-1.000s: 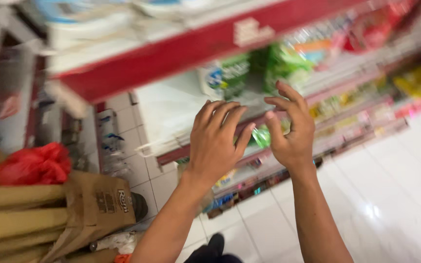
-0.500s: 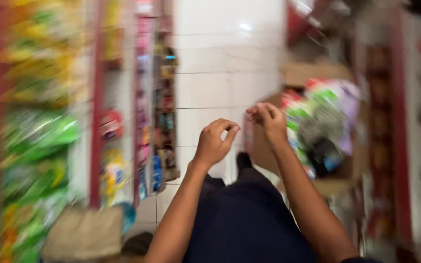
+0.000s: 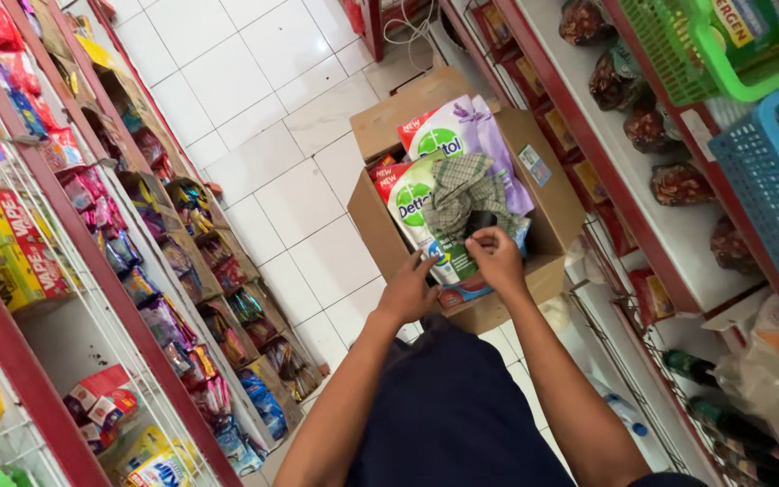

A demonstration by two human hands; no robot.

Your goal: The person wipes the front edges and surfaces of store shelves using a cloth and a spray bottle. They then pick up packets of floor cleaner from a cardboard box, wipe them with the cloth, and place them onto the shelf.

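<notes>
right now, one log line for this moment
left hand: on refill pouch | right hand: on checked cloth | both in cardboard box, shop aisle

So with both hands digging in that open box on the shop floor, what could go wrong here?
The cardboard box sits in the narrow aisle, so it could perhaps be kicked or tripped over. The left hand and right hand work among upright refill pouches and a checked cloth; tugging one might topple the others. Bottles on the low shelf beside the right arm could get knocked.
</notes>
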